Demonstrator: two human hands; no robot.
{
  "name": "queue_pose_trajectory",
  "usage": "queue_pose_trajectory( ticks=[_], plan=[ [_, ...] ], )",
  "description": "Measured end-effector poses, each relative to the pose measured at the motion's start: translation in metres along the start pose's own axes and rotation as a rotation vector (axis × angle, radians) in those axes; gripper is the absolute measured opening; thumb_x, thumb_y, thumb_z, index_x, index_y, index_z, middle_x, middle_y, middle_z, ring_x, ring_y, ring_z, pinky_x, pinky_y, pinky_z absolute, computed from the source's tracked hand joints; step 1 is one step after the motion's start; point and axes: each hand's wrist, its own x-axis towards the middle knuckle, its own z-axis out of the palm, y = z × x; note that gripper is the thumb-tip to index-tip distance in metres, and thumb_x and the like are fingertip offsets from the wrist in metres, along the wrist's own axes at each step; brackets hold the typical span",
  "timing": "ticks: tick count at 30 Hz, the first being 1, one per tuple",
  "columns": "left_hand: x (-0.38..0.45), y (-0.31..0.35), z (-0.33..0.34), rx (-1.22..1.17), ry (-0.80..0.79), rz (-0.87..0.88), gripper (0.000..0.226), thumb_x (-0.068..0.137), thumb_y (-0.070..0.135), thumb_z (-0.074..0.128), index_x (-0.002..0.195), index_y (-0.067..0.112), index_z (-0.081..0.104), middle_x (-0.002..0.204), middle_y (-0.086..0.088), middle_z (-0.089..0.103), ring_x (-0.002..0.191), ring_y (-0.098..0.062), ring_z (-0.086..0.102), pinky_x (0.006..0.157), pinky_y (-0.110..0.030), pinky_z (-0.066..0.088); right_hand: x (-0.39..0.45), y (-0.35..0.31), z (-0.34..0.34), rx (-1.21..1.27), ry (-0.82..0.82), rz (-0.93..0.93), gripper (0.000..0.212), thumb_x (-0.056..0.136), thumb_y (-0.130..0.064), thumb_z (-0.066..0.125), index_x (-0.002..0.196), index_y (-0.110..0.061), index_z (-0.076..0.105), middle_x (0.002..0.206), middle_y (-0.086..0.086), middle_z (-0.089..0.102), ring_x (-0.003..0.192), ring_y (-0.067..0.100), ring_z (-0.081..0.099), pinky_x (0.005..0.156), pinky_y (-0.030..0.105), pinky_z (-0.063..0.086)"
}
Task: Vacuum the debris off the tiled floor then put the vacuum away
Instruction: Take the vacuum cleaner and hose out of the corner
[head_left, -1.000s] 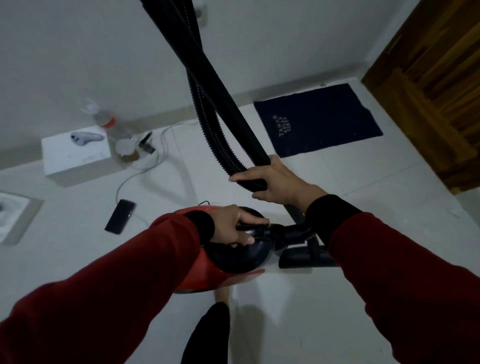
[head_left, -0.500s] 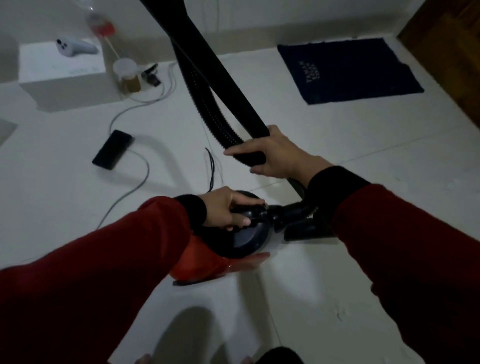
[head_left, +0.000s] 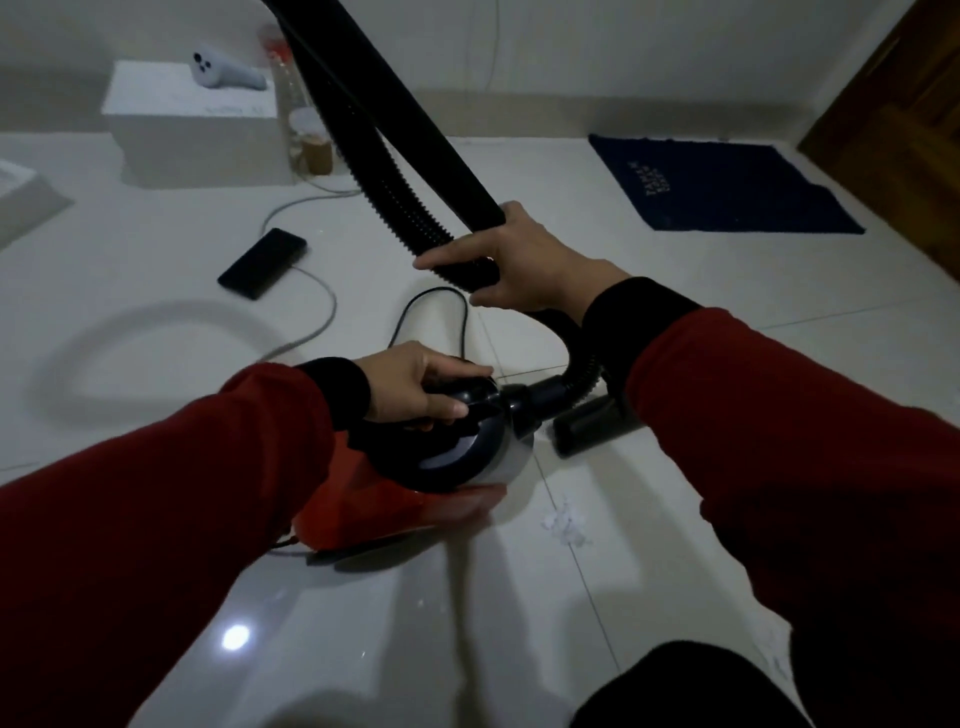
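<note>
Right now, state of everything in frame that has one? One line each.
left hand: grips the vacuum's top handle
right hand: grips hose and tube together
vacuum: on the floor, hose attached
hose: bunched with the tube, rising out of frame
floor nozzle: resting on the tile
debris: on the floor beside the vacuum, not picked up
phone: flat on the floor, cable plugged in
door: cannot tell

phone (head_left: 262, 263) on cable | white box (head_left: 192, 122) | navy mat (head_left: 722, 189) | wooden door (head_left: 904, 119)
</note>
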Motion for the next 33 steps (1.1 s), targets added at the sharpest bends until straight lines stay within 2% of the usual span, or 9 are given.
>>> queue_pose_trajectory(
  ticks=[2,7,10,14,17,22,25,29,33],
  plan=[
    [-0.008,-0.009,0.001,-0.009,0.002,-0.004,0.052,0.088,0.013,0.063,0.135,0.031,0.05,0.085,-0.019,0.069,0.058,-0.014,0.055,0.064,-0.018,0.049,0.003,-0.011,0.007,-0.016,-0.018,-0.004,0.067,0.08,-0.018,0.068,0.124,-0.064,0.046,0.123,0.013,0.041,0.117,0.035,0.037,0.102,0.047,0.041],
    [-0.009,-0.021,0.007,-0.073,0.004,0.0,0.049,0.089,0.014,0.062,0.135,0.025,0.05,0.061,0.014,0.063,0.045,0.0,0.053,0.057,-0.011,0.048,0.008,-0.019,0.027,-0.086,-0.067,-0.003,0.066,0.081,-0.019,0.067,0.125,-0.064,0.045,0.118,0.011,0.043,0.113,0.032,0.037,0.1,0.045,0.039],
    [-0.004,-0.02,0.014,-0.108,0.011,-0.001,0.049,0.088,0.016,0.063,0.135,0.025,0.051,0.051,0.017,0.064,0.044,0.003,0.054,0.058,-0.01,0.048,0.007,-0.017,0.035,-0.123,-0.089,0.005,0.069,0.081,-0.021,0.066,0.123,-0.068,0.04,0.118,0.011,0.045,0.114,0.032,0.035,0.097,0.045,0.038],
    [-0.005,-0.015,0.023,-0.139,-0.012,0.007,0.051,0.083,0.023,0.069,0.132,0.025,0.054,0.077,0.014,0.069,0.06,0.0,0.064,0.076,-0.016,0.052,0.001,-0.01,0.04,-0.134,-0.126,0.058,0.071,0.08,-0.024,0.065,0.117,-0.077,0.035,0.114,0.011,0.042,0.107,0.034,0.039,0.095,0.044,0.042],
    [-0.022,-0.041,0.001,-0.048,0.069,-0.053,0.049,0.079,0.04,0.07,0.126,0.033,0.059,0.104,0.01,0.071,0.098,-0.005,0.064,0.098,-0.024,0.046,0.023,-0.028,0.05,-0.125,-0.116,0.016,0.071,0.081,-0.024,0.065,0.117,-0.077,0.036,0.114,0.01,0.045,0.108,0.033,0.038,0.095,0.045,0.041],
    [-0.05,-0.098,-0.03,-0.017,0.087,-0.131,0.046,0.081,0.054,0.059,0.125,0.041,0.058,0.128,0.011,0.061,0.117,-0.006,0.054,0.109,-0.027,0.035,0.039,-0.034,0.046,-0.159,-0.094,0.001,0.067,0.083,-0.023,0.067,0.122,-0.069,0.039,0.117,0.014,0.044,0.113,0.035,0.037,0.099,0.045,0.04],
    [-0.055,-0.11,-0.032,0.006,0.07,-0.132,0.045,0.087,0.039,0.06,0.131,0.037,0.052,0.139,0.011,0.049,0.127,-0.006,0.042,0.105,-0.021,0.025,0.027,-0.025,0.038,-0.156,-0.108,0.024,0.065,0.085,-0.019,0.067,0.13,-0.059,0.043,0.116,0.013,0.047,0.118,0.034,0.034,0.102,0.048,0.037],
    [-0.063,-0.126,-0.029,0.091,0.037,-0.122,0.087,0.069,0.017,0.081,0.142,0.032,0.037,0.14,0.01,0.037,0.126,-0.007,0.035,0.106,-0.026,0.029,0.024,-0.029,0.037,-0.156,-0.122,0.042,0.065,0.085,-0.02,0.068,0.131,-0.058,0.041,0.118,0.014,0.046,0.119,0.035,0.035,0.103,0.048,0.036],
    [-0.057,-0.145,-0.027,0.293,0.053,-0.076,0.108,0.058,0.023,0.087,0.145,0.039,0.026,0.148,0.004,0.033,0.135,-0.018,0.032,0.112,-0.041,0.031,0.027,-0.035,0.045,-0.159,-0.148,0.037,0.071,0.085,-0.019,0.068,0.127,-0.065,0.034,0.12,0.016,0.045,0.117,0.034,0.036,0.104,0.047,0.036]
  ],
)
